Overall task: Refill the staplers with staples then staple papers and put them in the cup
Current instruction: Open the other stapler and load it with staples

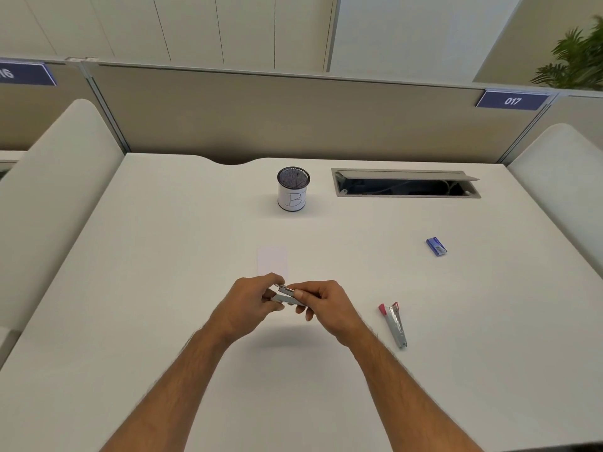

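Observation:
Both hands hold one small grey stapler (287, 295) just above the middle of the white desk (163, 288). My left hand (248, 303) grips its left end, and my right hand (321, 305) pinches its right part with thumb and fingers. A pale slip of paper (272, 261) lies flat just beyond the hands. A second stapler (395, 324), grey with pink ends, lies on the desk to the right. A small blue staple box (436, 246) sits farther right. The black mesh cup (293, 189), wrapped in a white label, stands upright at the back.
An open cable hatch (406, 184) is set into the desk at the back right. A beige partition (293, 115) closes the far edge, and white curved side panels (55, 197) flank the desk left and right.

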The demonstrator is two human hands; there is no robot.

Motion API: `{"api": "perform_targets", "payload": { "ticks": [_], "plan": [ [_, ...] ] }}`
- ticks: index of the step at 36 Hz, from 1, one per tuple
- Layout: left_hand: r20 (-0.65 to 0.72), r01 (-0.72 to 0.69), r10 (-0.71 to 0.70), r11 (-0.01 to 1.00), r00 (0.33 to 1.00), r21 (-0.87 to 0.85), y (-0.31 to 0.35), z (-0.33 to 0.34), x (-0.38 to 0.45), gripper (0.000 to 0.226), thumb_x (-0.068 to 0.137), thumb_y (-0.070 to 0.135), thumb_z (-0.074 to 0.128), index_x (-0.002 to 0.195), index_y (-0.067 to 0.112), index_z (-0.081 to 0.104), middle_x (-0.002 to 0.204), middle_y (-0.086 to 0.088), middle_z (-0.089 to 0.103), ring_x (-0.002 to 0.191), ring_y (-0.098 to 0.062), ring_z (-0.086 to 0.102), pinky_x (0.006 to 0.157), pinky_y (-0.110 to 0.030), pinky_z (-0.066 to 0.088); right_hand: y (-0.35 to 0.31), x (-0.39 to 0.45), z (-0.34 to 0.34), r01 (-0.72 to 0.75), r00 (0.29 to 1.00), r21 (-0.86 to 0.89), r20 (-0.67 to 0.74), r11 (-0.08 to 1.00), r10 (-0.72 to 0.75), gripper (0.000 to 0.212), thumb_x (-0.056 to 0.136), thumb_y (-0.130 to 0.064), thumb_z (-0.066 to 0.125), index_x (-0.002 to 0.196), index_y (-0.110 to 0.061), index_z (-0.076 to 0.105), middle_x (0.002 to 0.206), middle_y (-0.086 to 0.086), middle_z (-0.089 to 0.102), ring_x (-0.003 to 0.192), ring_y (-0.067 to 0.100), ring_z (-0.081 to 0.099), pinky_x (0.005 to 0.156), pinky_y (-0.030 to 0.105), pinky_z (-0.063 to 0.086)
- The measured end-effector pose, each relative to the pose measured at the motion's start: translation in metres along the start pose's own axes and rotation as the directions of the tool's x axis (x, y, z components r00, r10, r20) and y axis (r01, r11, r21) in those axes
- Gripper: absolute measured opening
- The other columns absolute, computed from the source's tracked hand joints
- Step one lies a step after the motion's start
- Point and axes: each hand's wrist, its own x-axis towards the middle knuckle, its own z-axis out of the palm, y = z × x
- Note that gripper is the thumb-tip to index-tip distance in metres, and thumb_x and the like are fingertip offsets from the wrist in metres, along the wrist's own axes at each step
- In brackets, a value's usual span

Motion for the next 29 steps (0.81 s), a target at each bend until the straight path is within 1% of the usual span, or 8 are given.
{"api": "perform_targets", "payload": {
  "ticks": [6, 12, 16, 17, 21, 25, 27, 29],
  "plan": [
    [-0.019, 0.003, -0.002, 0.999, 1.0, 0.038, -0.001, 0.002, 0.0, 0.035, 0.086, 0.013, 0.079, 0.116, 0.025, 0.066, 0.088, 0.008, 0.079, 0.085, -0.008, 0.073, 0.079, -0.033, 0.059, 0.0, 0.002, 0.001, -0.019, 0.999, 0.014, -0.035, 1.0, 0.019, 0.02, 0.099, -0.015, 0.063, 0.111, -0.013, 0.079, 0.094, 0.008, 0.078, 0.071, 0.017, 0.066, 0.068, 0.027, 0.054],
    [-0.024, 0.017, -0.016, 0.998, 1.0, 0.06, -0.004, 0.006, 0.0, 0.035, 0.087, 0.013, 0.078, 0.116, 0.027, 0.065, 0.086, 0.009, 0.078, 0.082, -0.005, 0.072, 0.075, -0.029, 0.058, -0.002, 0.003, 0.002, -0.04, 0.997, 0.006, -0.061, 0.999, 0.04, 0.02, 0.098, -0.012, 0.064, 0.11, -0.009, 0.079, 0.095, 0.008, 0.078, 0.07, 0.016, 0.068, 0.067, 0.025, 0.054],
    [-0.025, 0.017, -0.015, 0.997, 1.0, 0.081, -0.006, 0.008, 0.0, 0.035, 0.087, 0.014, 0.078, 0.116, 0.028, 0.065, 0.086, 0.01, 0.077, 0.08, 0.005, 0.067, 0.068, -0.013, 0.05, -0.001, 0.003, 0.003, -0.053, 0.996, 0.005, -0.071, 0.999, 0.054, 0.019, 0.098, -0.011, 0.064, 0.109, -0.008, 0.079, 0.094, 0.007, 0.078, 0.07, 0.016, 0.069, 0.067, 0.024, 0.054],
    [-0.025, 0.015, -0.013, 0.996, 1.0, 0.086, -0.006, 0.008, 0.0, 0.035, 0.087, 0.014, 0.078, 0.116, 0.028, 0.065, 0.085, 0.01, 0.077, 0.079, 0.006, 0.066, 0.067, -0.012, 0.048, -0.001, 0.003, 0.003, -0.056, 0.996, 0.005, -0.074, 0.998, 0.056, 0.019, 0.098, -0.011, 0.064, 0.109, -0.008, 0.079, 0.094, 0.007, 0.078, 0.069, 0.016, 0.069, 0.067, 0.024, 0.054],
    [-0.037, 0.009, -0.006, 0.996, 0.999, 0.094, -0.007, 0.011, -0.001, 0.034, 0.086, 0.013, 0.079, 0.114, 0.027, 0.065, 0.083, 0.01, 0.075, 0.076, 0.01, 0.063, 0.065, -0.016, 0.046, -0.001, 0.003, 0.004, -0.067, 0.994, -0.008, -0.087, 0.998, 0.066, 0.018, 0.097, -0.012, 0.064, 0.105, -0.01, 0.08, 0.09, 0.004, 0.079, 0.067, 0.014, 0.07, 0.065, 0.022, 0.054],
    [-0.051, 0.015, -0.009, 0.994, 0.999, 0.107, -0.009, 0.013, 0.0, 0.029, 0.087, 0.013, 0.079, 0.111, 0.024, 0.067, 0.079, 0.012, 0.072, 0.07, 0.005, 0.06, 0.064, -0.019, 0.045, -0.001, 0.004, 0.004, -0.083, 0.993, -0.011, -0.082, 0.997, 0.081, 0.018, 0.095, -0.012, 0.065, 0.1, -0.012, 0.082, 0.088, 0.002, 0.079, 0.067, 0.014, 0.07, 0.066, 0.022, 0.055],
    [-0.05, 0.012, -0.007, 0.994, 0.999, 0.11, -0.009, 0.013, 0.001, 0.027, 0.086, 0.013, 0.079, 0.11, 0.022, 0.068, 0.075, 0.016, 0.07, 0.068, 0.005, 0.059, 0.063, -0.017, 0.045, 0.0, 0.003, 0.004, -0.084, 0.993, -0.013, -0.081, 0.996, 0.082, 0.018, 0.095, -0.012, 0.064, 0.098, -0.013, 0.082, 0.086, 0.003, 0.079, 0.067, 0.014, 0.07, 0.067, 0.022, 0.055],
    [-0.039, 0.01, -0.006, 0.995, 0.999, 0.101, -0.009, 0.012, 0.003, 0.027, 0.086, 0.012, 0.079, 0.109, 0.022, 0.069, 0.075, 0.017, 0.069, 0.068, 0.004, 0.06, 0.065, -0.02, 0.047, 0.0, 0.003, 0.005, -0.087, 0.992, 0.0, -0.091, 0.996, 0.087, 0.018, 0.095, -0.012, 0.064, 0.098, -0.012, 0.082, 0.086, 0.004, 0.079, 0.068, 0.015, 0.07, 0.068, 0.024, 0.056]
  ]
}}
